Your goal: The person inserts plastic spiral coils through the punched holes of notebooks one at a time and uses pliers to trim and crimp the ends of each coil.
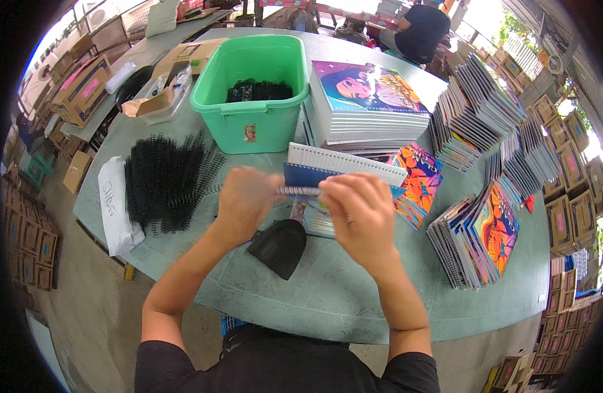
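In front of me a notebook [305,175] with a dark blue sheet stands on its edge, holes and a spiral along its near side. My left hand [244,200], blurred, is curled with its fingertips pinched at the left end of that edge; what they grip is too smeared to see. My right hand [362,213] pinches the same edge farther right with thumb and fingers. A punched white page block [347,162] lies just behind. Below my hands sits a black rounded pad [282,249]. Loose black spiral coils [164,180] lie heaped to the left.
A green tub [252,128] holding black coils stands at the back, beside a tall stack of notebooks [370,124]. Spiral-bound notebooks are piled at the right [478,236] and far right [475,111]. A white packet [118,206] lies at left. Another person [423,33] sits beyond the table.
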`<act>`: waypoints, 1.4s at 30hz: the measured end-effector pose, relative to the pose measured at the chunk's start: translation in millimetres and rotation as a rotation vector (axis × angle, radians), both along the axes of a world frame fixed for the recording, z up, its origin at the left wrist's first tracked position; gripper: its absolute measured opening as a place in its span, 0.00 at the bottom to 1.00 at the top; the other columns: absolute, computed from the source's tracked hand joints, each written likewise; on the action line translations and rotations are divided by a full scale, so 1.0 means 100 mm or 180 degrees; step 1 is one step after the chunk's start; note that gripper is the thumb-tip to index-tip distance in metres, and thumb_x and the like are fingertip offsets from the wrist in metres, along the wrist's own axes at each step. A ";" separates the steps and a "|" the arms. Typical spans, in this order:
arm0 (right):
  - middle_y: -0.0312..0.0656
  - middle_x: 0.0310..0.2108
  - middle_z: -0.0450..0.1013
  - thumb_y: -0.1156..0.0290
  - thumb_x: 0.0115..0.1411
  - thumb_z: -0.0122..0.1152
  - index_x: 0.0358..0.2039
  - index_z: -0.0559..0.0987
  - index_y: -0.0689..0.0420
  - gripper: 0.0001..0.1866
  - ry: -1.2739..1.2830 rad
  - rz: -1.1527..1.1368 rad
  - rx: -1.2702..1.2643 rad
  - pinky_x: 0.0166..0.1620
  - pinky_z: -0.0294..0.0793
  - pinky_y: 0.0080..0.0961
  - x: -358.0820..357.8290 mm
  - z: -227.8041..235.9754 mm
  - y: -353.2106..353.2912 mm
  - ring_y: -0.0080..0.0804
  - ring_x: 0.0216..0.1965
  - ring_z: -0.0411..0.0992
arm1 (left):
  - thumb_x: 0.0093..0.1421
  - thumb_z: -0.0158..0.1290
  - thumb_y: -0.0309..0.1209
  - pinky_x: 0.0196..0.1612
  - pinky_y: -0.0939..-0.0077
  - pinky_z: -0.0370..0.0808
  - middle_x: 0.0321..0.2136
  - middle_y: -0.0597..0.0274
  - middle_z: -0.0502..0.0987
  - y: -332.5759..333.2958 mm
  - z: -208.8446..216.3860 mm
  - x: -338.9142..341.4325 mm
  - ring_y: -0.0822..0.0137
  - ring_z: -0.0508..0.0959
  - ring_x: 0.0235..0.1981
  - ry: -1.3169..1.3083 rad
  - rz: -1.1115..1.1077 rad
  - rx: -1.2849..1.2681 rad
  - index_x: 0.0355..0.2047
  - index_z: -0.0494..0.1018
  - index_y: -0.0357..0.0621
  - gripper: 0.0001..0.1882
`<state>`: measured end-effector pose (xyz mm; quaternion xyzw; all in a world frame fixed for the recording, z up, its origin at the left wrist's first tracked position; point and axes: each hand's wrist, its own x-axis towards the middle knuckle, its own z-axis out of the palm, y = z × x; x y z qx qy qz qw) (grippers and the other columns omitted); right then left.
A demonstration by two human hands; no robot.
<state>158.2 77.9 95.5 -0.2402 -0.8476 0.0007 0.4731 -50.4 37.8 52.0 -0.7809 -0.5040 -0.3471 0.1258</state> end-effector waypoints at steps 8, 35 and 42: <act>0.38 0.28 0.73 0.70 0.51 0.60 0.34 0.77 0.55 0.09 -0.0898 -0.0237 -0.0326 0.37 0.64 0.32 -0.31 -0.30 0.14 0.35 0.32 0.70 | 0.48 0.60 0.30 0.36 0.65 0.68 0.25 0.57 0.71 0.03 0.10 -0.11 0.55 0.72 0.29 -0.0457 -0.0186 -0.0298 0.30 0.73 0.41 0.10; 0.40 0.28 0.77 0.71 0.47 0.65 0.29 0.79 0.55 0.07 0.0236 -0.0195 -0.0939 0.40 0.64 0.30 -0.33 -0.45 0.38 0.36 0.32 0.73 | 0.50 0.56 0.28 0.42 0.64 0.71 0.37 0.48 0.73 -0.24 -0.14 0.18 0.49 0.74 0.40 -0.1091 0.0188 -0.1297 0.44 0.69 0.41 0.19; 0.41 0.28 0.78 0.70 0.48 0.67 0.31 0.80 0.59 0.10 -0.0259 -0.0100 -0.1873 0.38 0.71 0.25 0.34 -0.18 0.54 0.30 0.30 0.75 | 0.46 0.56 0.20 0.39 0.68 0.71 0.32 0.55 0.73 -0.07 0.11 0.16 0.57 0.74 0.34 -0.0685 0.0111 -0.0405 0.39 0.74 0.45 0.17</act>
